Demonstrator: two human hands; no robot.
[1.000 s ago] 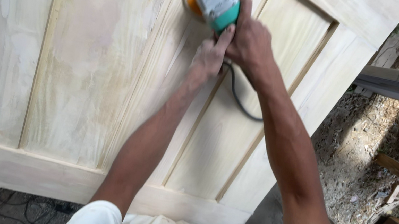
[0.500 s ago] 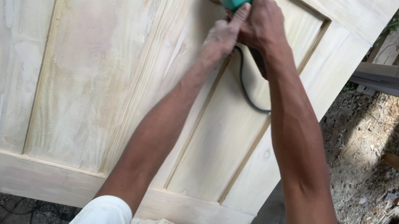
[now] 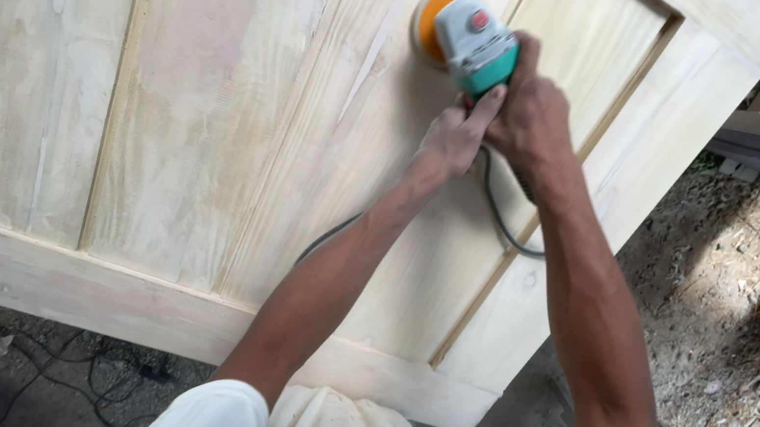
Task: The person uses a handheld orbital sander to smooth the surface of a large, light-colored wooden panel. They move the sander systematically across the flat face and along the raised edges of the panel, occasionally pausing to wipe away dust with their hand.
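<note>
A teal-and-grey sander (image 3: 471,43) with an orange disc sits flat on the pale wooden door (image 3: 215,121) near its far edge — right hand (image 3: 532,116) closed round its rear grip, left hand (image 3: 453,138) curled against its body — the grip itself hidden, the cord (image 3: 498,222) partly behind the arms.
</note>
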